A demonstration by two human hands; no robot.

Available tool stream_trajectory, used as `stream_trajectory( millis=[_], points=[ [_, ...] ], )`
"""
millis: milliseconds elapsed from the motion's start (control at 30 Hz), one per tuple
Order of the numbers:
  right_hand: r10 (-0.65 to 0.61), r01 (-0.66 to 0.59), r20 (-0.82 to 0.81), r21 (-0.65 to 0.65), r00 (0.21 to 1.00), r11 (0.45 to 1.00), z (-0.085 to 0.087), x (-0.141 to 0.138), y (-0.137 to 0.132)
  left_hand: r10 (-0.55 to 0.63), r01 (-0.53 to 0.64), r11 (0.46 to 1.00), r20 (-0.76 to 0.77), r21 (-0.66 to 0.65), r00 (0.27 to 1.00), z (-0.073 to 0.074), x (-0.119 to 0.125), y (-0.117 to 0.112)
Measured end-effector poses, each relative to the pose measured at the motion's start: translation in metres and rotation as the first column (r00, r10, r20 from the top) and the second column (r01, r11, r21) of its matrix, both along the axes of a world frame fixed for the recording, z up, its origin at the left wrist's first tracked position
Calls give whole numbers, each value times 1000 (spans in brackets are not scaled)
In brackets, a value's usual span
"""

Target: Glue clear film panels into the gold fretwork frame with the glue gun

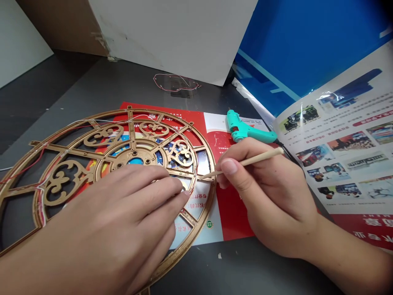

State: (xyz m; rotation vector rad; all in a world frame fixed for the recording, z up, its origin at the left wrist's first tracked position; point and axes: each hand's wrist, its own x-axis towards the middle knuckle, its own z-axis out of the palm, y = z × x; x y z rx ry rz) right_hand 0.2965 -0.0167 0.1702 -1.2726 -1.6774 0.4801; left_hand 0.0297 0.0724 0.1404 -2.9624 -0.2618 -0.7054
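A round gold-coloured openwork frame [209, 164] with spokes and scroll ornaments lies on the table. Thin red and white wires [39, 157] run along its rings. My left hand [123, 221] rests over the frame's lower middle, fingers close together, the fingertips at the inner ring where a thin wire runs; the thumb is hidden. In my right hand [267, 188] is a tapered wooden stick [260, 157], like a chopstick, pinched between thumb and fingers. Its narrow tip meets the inner ring beside a spoke, just right of my left fingertips.
A teal hot glue gun [242, 128] lies behind my right hand. Printed red and white sheet [236, 213] is under the frame, and a propped booklet [346, 164] stands at right. A coil of thin wire [176, 84] lies farther back, before a white panel [172, 32].
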Motion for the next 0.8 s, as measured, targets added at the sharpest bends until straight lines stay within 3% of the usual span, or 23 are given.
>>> stream_trajectory(
  millis=[300,433,533,800],
  points=[
    [-46,46,55,12,997,999,3,5,-3,20,-19,1000,28,-16,999,0,0,-1],
    [59,-57,237,-14,970,998,7,8,-1,21,-21,1000,19,1,1000,2,1,-1],
    [142,-142,277,-23,950,990,6,8,-1,19,-19,1000,24,10,1000,3,2,-1],
    [145,-141,347,-37,926,989,1,9,-4,14,-13,1000,31,-9,999,0,2,-3]
  ],
)
